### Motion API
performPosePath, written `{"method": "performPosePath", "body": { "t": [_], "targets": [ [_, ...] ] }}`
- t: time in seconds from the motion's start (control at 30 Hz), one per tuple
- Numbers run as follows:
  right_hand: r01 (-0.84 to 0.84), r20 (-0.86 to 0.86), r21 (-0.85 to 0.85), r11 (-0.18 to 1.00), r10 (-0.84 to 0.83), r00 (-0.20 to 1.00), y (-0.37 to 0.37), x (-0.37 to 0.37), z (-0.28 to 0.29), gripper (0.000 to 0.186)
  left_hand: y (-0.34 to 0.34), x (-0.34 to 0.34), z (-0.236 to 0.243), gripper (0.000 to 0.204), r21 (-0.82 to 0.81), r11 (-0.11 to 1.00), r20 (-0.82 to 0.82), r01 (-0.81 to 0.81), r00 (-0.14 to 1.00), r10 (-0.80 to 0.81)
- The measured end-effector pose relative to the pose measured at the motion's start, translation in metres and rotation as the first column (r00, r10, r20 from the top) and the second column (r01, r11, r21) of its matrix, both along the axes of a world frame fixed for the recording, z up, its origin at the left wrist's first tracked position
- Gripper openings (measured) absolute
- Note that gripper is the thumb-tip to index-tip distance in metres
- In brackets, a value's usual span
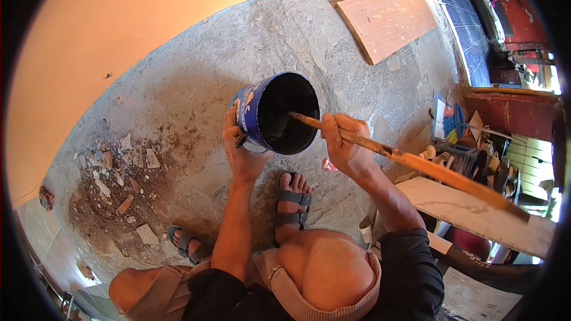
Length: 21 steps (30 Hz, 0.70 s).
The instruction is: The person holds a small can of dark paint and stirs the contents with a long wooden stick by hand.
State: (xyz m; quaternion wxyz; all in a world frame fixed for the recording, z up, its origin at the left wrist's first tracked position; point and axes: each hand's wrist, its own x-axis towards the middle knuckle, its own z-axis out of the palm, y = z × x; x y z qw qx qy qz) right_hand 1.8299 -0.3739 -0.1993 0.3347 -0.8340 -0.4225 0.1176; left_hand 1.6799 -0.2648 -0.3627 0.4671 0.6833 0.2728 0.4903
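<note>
A blue paint can (pixel 251 110) is tilted so that its round mouth faces me, and the inside looks dark. My left hand (pixel 242 153) grips it from the left and from below, with the fingers along its outer wall. In my right hand (pixel 350 145) is a long, worn wooden stick (pixel 449 177), the fingers wrapped round it near the can's rim. Its narrow end reaches into the can's mouth, while the wider end slants off to the lower right. What lies at the can's bottom is too dark to make out.
Rubble and dirt (pixel 124 172) lie on the rough concrete floor to the left. A flat wooden board (pixel 386 22) rests at the far right by the orange wall (pixel 113 30). Nearer on the right, a pale plank (pixel 470 217) stands before a cluttered heap beside the doorway.
</note>
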Motion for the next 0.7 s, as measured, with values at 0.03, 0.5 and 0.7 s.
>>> {"method": "performPosePath", "body": {
  "t": [0.03,0.5,0.7],
  "targets": [
    [-0.001,0.002,-0.001,1.000,0.001,1.000,-0.003,0.001,0.000,0.039,-0.001,0.002,0.002,0.086,-0.021,1.000,0.018,0.009,1.000,-0.009],
    [-0.072,-0.083,-0.152,0.986,0.059,0.995,-0.006,-0.003,0.013,0.035,-0.001,0.002,-0.003,0.083,-0.039,0.999,0.047,0.002,0.999,0.000],
    [-0.032,-0.155,-0.008,0.999,0.031,0.987,0.011,-0.002,0.005,0.037,-0.002,-0.001,-0.006,0.083,-0.048,0.999,0.040,-0.016,0.999,0.018]
  ]
}}
